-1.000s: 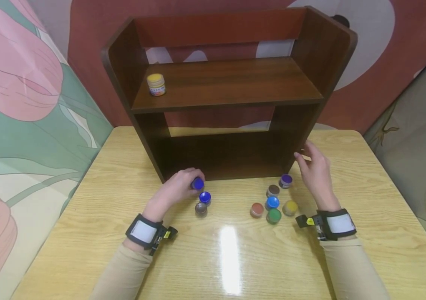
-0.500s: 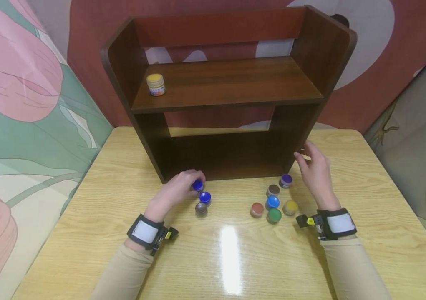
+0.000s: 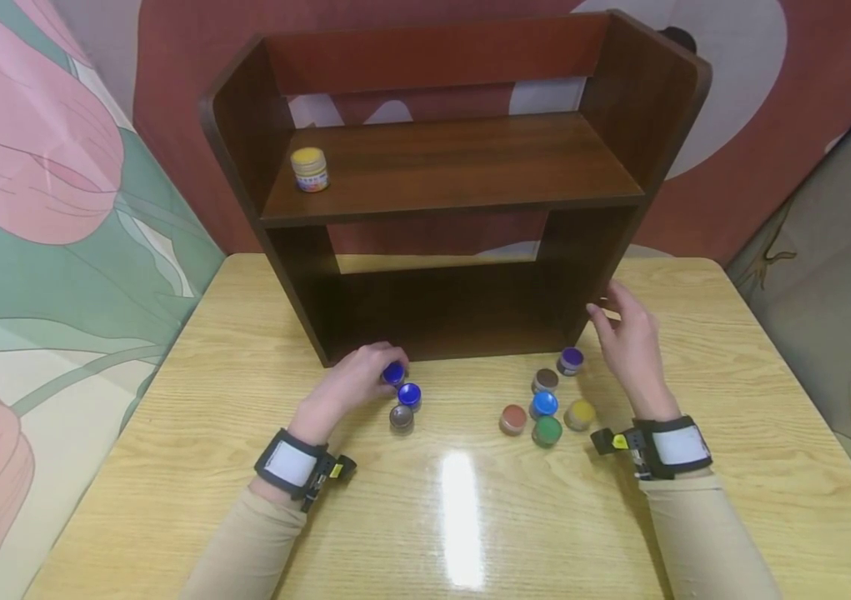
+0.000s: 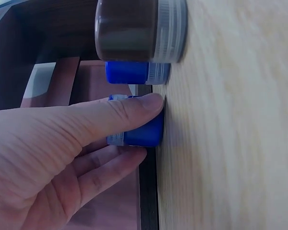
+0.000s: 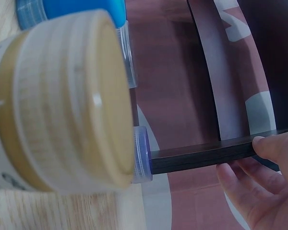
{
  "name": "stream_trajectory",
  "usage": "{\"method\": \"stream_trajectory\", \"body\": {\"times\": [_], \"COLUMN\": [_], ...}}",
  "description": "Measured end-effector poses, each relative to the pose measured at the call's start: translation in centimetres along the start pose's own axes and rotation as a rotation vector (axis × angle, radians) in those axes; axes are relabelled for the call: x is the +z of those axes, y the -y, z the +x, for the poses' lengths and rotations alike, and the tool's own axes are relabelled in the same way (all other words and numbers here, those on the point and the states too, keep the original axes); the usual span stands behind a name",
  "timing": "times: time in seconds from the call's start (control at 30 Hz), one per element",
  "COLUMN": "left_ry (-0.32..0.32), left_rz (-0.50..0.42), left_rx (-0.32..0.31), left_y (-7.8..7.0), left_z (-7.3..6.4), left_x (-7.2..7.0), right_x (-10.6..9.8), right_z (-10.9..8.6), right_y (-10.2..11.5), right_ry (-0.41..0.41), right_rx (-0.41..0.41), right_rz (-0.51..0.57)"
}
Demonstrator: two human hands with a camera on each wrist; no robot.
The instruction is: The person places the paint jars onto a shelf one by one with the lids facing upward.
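Left hand: pinching round blue plastic jar
Right hand: holding dark-brown wooden shelf at its side edge
Round yellow plastic jar: printed label, unreadable

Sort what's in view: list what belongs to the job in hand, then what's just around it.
Likely the job:
left hand, pinching a blue jar
right hand, at the brown shelf
yellow jar up on that shelf
eight other jars on the table

Just around:
patterned backdrop
wrist straps
dark object behind the shelf
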State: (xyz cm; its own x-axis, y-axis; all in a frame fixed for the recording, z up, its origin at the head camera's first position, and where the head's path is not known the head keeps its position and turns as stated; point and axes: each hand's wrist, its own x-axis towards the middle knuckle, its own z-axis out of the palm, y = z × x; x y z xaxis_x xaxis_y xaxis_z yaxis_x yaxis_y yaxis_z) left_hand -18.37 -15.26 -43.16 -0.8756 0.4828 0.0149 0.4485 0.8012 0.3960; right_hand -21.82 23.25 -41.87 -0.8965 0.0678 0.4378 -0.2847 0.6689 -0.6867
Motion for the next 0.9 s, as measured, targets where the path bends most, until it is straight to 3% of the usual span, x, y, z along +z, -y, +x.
{"method": "stream_trajectory", "body": {"times": [0.5,0.9], "left_ry": [0.047,0.08], "left_rz": [0.007,-0.004], "left_rx": [-0.029,0.081], "left_y": [-0.1,0.0], "left_z": [-0.1,-0.5], "left_x": [-0.4,-1.2], "right_x": [0.0,0.0], "right_z": [0.0,-0.1], "right_y": [0.0,0.0], "right_ry": [-0.001,-0.002], "right_rx": [0.001,0.004], "right_rz": [-0.007,-0.01]}}
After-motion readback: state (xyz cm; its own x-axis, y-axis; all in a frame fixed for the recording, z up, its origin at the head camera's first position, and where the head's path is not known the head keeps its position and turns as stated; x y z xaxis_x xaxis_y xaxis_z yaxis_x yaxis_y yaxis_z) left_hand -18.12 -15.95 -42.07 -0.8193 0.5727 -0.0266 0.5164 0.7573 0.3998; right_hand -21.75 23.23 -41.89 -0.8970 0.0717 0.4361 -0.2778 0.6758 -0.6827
